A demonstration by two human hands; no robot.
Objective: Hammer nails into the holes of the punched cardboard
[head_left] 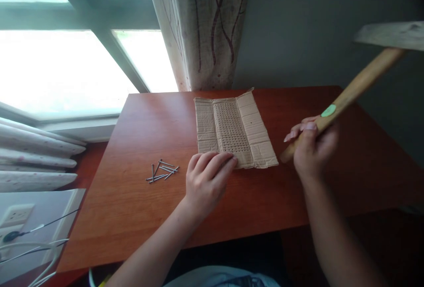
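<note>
My right hand (313,148) is wrapped round the wooden handle of a hammer (361,79), raised at the right with its head up at the frame's edge. A green oval sticker marks the handle. Flat on the table lies a creased piece of cardboard (260,134) with rows of small holes down its middle panel. My left hand (208,179) is closed at the cardboard's near edge, fingertips pressed together on it; whatever they pinch is hidden. Several loose nails (162,172) lie in a small heap left of that hand.
The reddish-brown wooden table (132,216) reaches back to a wall and a patterned curtain (215,26). A bright window (66,66) fills the left. Wall sockets (16,216) with plugged-in cables (43,247) are beside the table's left edge.
</note>
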